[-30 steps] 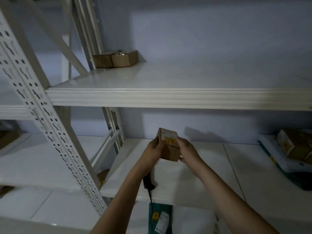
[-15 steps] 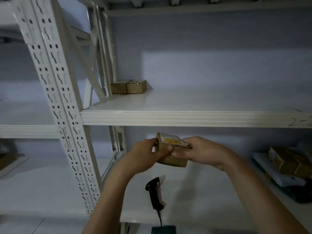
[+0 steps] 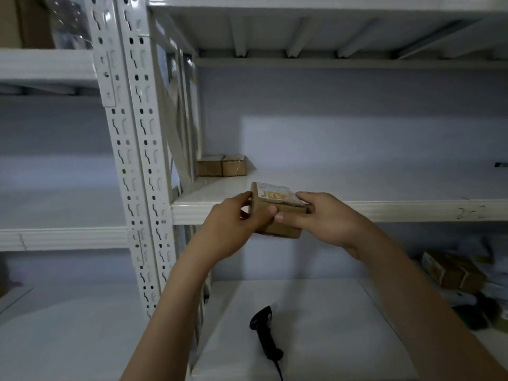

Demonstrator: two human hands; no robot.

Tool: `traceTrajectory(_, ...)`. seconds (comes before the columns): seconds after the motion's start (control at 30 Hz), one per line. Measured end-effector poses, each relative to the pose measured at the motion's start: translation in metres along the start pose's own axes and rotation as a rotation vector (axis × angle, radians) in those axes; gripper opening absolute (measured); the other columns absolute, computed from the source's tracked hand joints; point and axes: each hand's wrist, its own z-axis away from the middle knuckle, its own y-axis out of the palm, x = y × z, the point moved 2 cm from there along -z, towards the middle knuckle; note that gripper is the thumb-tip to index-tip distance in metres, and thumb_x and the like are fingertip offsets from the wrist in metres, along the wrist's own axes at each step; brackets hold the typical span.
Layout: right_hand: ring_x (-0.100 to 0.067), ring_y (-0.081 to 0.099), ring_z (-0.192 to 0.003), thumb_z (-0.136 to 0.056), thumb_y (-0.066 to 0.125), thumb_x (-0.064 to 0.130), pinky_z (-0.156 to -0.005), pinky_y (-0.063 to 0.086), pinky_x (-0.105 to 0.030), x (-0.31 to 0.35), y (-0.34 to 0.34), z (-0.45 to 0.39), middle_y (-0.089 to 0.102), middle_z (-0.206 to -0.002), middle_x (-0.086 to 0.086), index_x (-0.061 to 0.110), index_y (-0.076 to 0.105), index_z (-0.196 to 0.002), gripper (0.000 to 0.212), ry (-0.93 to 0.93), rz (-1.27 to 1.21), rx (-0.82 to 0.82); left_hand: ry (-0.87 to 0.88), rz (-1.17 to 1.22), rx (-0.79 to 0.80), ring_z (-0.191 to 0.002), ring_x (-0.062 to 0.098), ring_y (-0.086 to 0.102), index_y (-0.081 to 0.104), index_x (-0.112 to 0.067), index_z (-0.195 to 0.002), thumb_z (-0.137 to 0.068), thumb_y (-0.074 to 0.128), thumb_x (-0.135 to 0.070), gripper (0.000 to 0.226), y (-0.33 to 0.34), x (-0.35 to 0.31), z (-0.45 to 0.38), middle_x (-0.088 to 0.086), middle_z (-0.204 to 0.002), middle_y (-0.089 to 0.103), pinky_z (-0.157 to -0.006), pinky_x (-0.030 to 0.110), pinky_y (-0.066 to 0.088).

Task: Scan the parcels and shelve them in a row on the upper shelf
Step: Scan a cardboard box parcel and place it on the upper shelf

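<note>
A small brown cardboard parcel (image 3: 277,213) with a yellow-printed label on top is held level with the front edge of the upper shelf (image 3: 384,210). My left hand (image 3: 233,224) grips its left end and my right hand (image 3: 321,220) grips its right end, thumb on the front face. Two small brown parcels (image 3: 221,166) stand side by side at the back left corner of that shelf. The black handheld scanner (image 3: 265,334) lies on the lower shelf below my hands, its cable running off the bottom.
A white perforated upright post (image 3: 132,166) stands left of my hands. More cardboard parcels (image 3: 450,270) and dark bags lie at the right end of the lower shelf (image 3: 330,312). Another shelf deck (image 3: 330,37) hangs above the upper one.
Both hands have raised the parcel from the lower-shelf level up to the upper shelf's front edge, turning its label upward. The camera has tilted up; the scanner stays on the lower shelf.
</note>
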Motion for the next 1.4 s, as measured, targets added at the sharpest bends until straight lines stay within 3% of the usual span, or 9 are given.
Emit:
traceTrajectory(0.17,0.003,0.069,-0.101,-0.083,0.081,0.025,-0.086,0.051,-0.015,0.013,-0.006,-0.008,0.074,-0.109,0.018,0.04,0.065,-0.104,0.03,-0.098,-0.079,-0.073,0.051,0.117,-0.089,-0.095,0.003,0.066,0.057,-0.036,-0.13,-0.087,0.058,-0.055,0.047,-0.002,-0.003,-0.01,-0.017,-0.115,0.068,-0.087,0.026,0.054)
traceTrajectory(0.27,0.0,0.067,-0.107,-0.084,0.08,0.025,-0.095,0.051,-0.021,0.007,-0.01,-0.027,0.071,-0.117,0.016,0.034,0.062,-0.123,0.044,-0.141,-0.025,-0.179,0.07,0.152,-0.142,-0.096,0.004,0.066,0.057,-0.033,-0.13,-0.092,0.062,-0.04,0.039,0.007,-0.001,-0.03,-0.013,-0.116,0.067,-0.084,0.019,0.052)
traceTrajectory(0.4,-0.017,0.061,-0.119,-0.083,0.079,0.034,-0.103,0.05,-0.036,-0.017,-0.013,-0.069,0.062,-0.135,0.001,0.023,0.053,-0.14,0.064,-0.054,0.123,-0.272,0.053,0.095,-0.208,-0.091,0.017,0.069,0.057,-0.019,-0.132,-0.089,0.068,-0.026,0.044,0.025,0.018,-0.069,0.003,-0.112,0.068,-0.085,0.032,0.056)
traceTrajectory(0.57,-0.023,0.055,-0.121,-0.089,0.074,0.028,-0.086,0.039,-0.022,-0.03,-0.016,-0.108,0.057,-0.139,-0.006,0.019,0.057,-0.137,0.053,-0.012,0.279,-0.274,0.039,-0.066,-0.173,-0.094,0.026,0.067,0.06,-0.012,-0.123,-0.09,0.065,-0.017,0.033,0.039,0.041,-0.109,0.01,-0.109,0.069,-0.08,0.03,0.052)
traceTrajectory(0.77,-0.032,0.056,-0.123,-0.095,0.065,0.025,-0.102,0.047,-0.035,-0.037,-0.013,-0.158,0.057,-0.141,-0.013,0.016,0.047,-0.147,0.056,0.045,0.523,-0.159,-0.002,-0.391,-0.087,-0.103,0.031,0.063,0.058,-0.015,-0.13,-0.095,0.046,-0.011,0.037,0.037,0.054,-0.15,0.011,-0.113,0.068,-0.085,0.04,0.054)
traceTrajectory(0.97,-0.028,0.062,-0.102,-0.093,0.061,0.038,-0.088,0.053,-0.034,-0.047,-0.012,-0.215,0.063,-0.125,-0.011,0.015,0.052,-0.135,0.049,0.14,0.695,-0.046,0.007,-0.587,-0.001,-0.117,0.034,0.055,0.05,-0.008,-0.135,-0.093,0.043,-0.005,0.043,0.045,0.061,-0.189,0.014,-0.14,0.049,-0.094,0.047,0.051)
traceTrajectory(1.13,-0.026,0.057,-0.091,-0.094,0.057,0.038,-0.075,0.046,-0.031,-0.054,-0.014,-0.26,0.062,-0.125,-0.01,0.014,0.052,-0.136,0.049,0.199,0.875,0.006,-0.097,-0.717,0.101,-0.117,0.033,0.055,0.052,-0.009,-0.126,-0.095,0.04,-0.009,0.033,0.053,0.07,-0.22,0.015,-0.127,0.055,-0.082,0.04,0.046)
traceTrajectory(1.23,-0.026,0.058,-0.101,-0.094,0.057,0.035,-0.077,0.043,-0.031,-0.056,-0.014,-0.282,0.058,-0.131,-0.01,0.013,0.046,-0.141,0.054,0.233,0.932,0.06,-0.16,-0.794,0.182,-0.122,0.036,0.051,0.05,-0.011,-0.129,-0.095,0.038,-0.008,0.036,0.056,0.077,-0.239,0.016,-0.129,0.053,-0.096,0.051,0.044)
traceTrajectory(1.4,-0.027,0.057,-0.117,-0.093,0.059,0.04,-0.084,0.044,-0.029,-0.061,-0.012,-0.309,0.054,-0.137,-0.01,0.014,0.046,-0.142,0.057,0.208,0.969,0.133,-0.243,-0.924,0.266,-0.148,0.035,0.009,0.034,-0.015,-0.145,-0.094,0.034,-0.008,0.052,0.057,0.092,-0.263,0.006,-0.16,0.019,-0.11,0.07,0.016)
